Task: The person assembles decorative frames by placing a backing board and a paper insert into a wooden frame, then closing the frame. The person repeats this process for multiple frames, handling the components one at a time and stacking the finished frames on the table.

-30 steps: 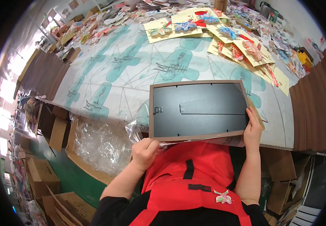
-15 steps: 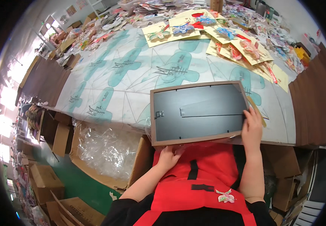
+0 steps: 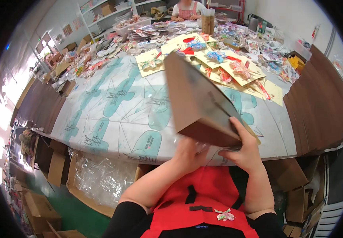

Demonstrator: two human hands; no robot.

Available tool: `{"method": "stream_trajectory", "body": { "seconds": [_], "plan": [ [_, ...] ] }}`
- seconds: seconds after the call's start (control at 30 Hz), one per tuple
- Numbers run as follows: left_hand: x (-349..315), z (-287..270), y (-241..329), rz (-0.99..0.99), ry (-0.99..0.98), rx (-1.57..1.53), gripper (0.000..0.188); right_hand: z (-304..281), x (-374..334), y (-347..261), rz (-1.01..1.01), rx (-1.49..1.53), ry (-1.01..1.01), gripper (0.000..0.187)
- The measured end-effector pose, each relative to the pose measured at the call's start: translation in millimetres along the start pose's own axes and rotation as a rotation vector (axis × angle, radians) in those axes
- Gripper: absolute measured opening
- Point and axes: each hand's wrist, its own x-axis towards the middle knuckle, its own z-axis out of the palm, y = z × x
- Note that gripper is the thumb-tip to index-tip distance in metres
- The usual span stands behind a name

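Below the table's near edge, to the person's left, a brown cardboard box gapes open, heaped with crinkled clear plastic film. A second tan cardboard carton sits near it on the green floor, and more open brown cardboard boxes are crowded under the table's right side. On the far worktop, a translucent plastic tub is filled with small colourful pieces.

The brown rectangular frame with a dark back panel is held up over the table's near part, steeply tilted and a little blurred. The right hand grips its near right corner, fingers bent over the back and thumb underneath. The left hand is half curled just under the near edge; I can't tell whether it grasps anything.

White sheeting with teal printed shapes covers the table. Beyond the frame lie overlapping cream cards with bright winged ornaments. Tall stacks of flat brown pieces flank both sides. At the far end is a person in a pink checked apron, near white shelves.
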Motion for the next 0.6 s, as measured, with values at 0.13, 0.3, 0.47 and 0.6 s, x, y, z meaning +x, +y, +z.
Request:
{"method": "stream_trajectory", "body": {
  "seconds": [0.13, 0.3, 0.47, 0.6],
  "plan": [
    [58, 47, 10, 0.003, -0.231, -0.163, 0.037, -19, -2, 19, 0.251, 0.312, 0.162, 0.071],
    [21, 108, -21, -0.008, -0.641, 0.130, 0.019, -30, -7, 59, 0.266, 0.492, 0.469, 0.051],
    [-34, 82, -44, -0.078, -0.828, 0.278, 0.012, -25, -6, 71, 0.279, 0.443, 0.625, 0.049],
    [-66, 21, -51, -0.213, -0.685, 0.383, 0.012, -33, 0, 68, 0.186, 0.666, 0.736, 0.055]
  ]
}}
